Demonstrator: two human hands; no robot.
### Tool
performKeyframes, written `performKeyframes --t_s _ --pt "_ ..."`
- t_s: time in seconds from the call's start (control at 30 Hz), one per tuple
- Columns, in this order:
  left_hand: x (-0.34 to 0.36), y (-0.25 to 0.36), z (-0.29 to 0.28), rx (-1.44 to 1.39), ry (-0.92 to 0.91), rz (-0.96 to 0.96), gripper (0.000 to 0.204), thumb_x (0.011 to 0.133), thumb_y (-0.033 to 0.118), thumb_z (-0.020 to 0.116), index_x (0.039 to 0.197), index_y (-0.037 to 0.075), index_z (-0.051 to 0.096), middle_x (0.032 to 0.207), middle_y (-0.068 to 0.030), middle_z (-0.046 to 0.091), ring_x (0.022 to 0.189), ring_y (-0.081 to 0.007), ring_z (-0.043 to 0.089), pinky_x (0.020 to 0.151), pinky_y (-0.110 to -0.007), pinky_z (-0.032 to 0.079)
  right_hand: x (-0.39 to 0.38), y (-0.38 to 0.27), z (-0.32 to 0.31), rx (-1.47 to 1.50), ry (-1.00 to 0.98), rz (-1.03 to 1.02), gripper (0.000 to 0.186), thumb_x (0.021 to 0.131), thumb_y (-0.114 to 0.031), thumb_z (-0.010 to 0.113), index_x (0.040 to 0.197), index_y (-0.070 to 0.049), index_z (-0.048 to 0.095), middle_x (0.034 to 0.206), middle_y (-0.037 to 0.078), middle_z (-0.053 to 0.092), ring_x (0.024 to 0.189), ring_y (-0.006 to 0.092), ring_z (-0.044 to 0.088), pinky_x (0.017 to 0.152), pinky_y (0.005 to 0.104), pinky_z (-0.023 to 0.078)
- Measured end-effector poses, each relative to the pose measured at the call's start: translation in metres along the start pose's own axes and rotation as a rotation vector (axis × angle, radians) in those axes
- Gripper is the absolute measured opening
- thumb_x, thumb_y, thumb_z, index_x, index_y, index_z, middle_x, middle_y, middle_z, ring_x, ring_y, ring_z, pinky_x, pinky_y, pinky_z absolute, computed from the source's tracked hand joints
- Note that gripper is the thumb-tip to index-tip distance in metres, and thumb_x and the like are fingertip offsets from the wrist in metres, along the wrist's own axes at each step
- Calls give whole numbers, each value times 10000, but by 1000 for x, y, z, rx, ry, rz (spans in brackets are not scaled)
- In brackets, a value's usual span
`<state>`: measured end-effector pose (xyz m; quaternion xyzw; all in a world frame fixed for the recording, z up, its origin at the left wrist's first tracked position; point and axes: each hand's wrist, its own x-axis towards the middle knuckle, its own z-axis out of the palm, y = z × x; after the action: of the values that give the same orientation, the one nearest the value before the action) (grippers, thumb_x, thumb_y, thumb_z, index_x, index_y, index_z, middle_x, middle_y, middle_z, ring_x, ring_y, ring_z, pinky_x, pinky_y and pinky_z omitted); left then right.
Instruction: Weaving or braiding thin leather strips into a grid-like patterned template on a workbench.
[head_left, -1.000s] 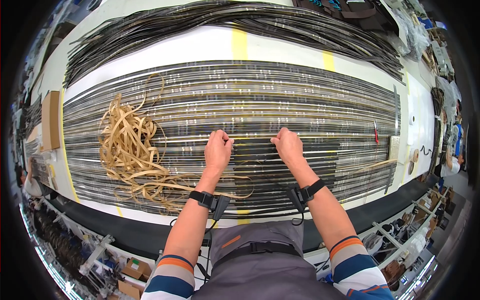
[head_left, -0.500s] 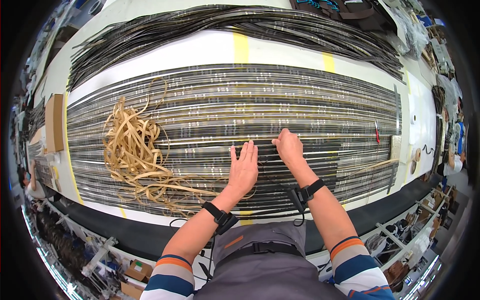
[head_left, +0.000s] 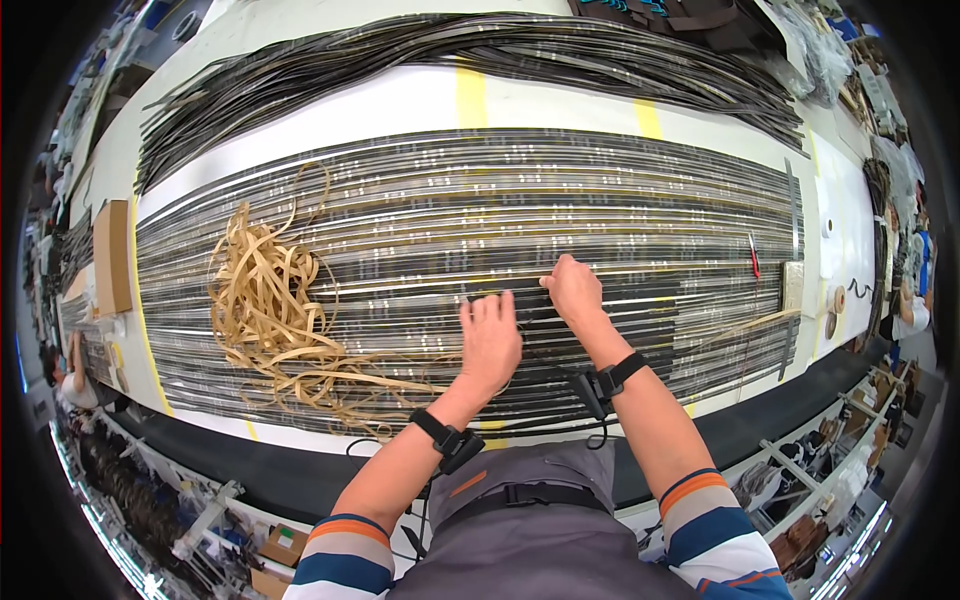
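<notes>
Long, narrow dark and grey strips (head_left: 430,205) with small pale marks lie side by side across the white table. My left hand (head_left: 490,345) rests palm down over the middle strips, its fingers apart, slightly bent and a little blurred. Just to its right, my right hand (head_left: 577,292) is closed, thumb and fingers pinched at one of the strips. What sits in that pinch is too small to make out. A tangled heap of tan tape (head_left: 265,280) covers the strips on the left, and its loose ends run toward my left wrist.
A bundle of dark strips (head_left: 500,35) crosses the far side. Rightward lie a red-handled tool (head_left: 755,260), a small block (head_left: 792,287) and tape rolls (head_left: 838,298). A cardboard box (head_left: 113,255) stands left. Another person (head_left: 75,385) is at the far left edge.
My left hand's fingers have bent from stretched flat and drawn slightly nearer to me. My right hand stays pinched in almost the same place.
</notes>
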<state>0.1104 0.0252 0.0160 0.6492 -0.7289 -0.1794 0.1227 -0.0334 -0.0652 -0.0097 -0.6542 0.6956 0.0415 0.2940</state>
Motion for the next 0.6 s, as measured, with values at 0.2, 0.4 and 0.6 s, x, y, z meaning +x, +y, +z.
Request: performKeyframes --t_s 0.2,0.4,0.6 --pt "16 25 27 43 -48 38 497 744 64 570 1218 -48 466 1152 -165 471 1058 -307 459 888 -478 364 0 4 5 30 68 -19 248 753 -227 717 788 -16 590 727 176 647 755 364 640 662 438 512" --pt "23 29 35 180 -159 13 552 763 88 568 1271 -65 413 1221 -176 453 1104 -310 446 908 -535 363 -1 -1 -3 17 43 8 288 750 -260 720 821 -11 594 751 183 650 774 368 641 678 447 512" --pt "26 31 26 212 -198 15 577 759 79 580 1288 -68 402 1216 -181 455 1126 -306 446 952 -531 347 2 30 -45 113 -225 -44 281 734 -265 737 759 -6 630 758 157 661 751 305 648 665 401 504"
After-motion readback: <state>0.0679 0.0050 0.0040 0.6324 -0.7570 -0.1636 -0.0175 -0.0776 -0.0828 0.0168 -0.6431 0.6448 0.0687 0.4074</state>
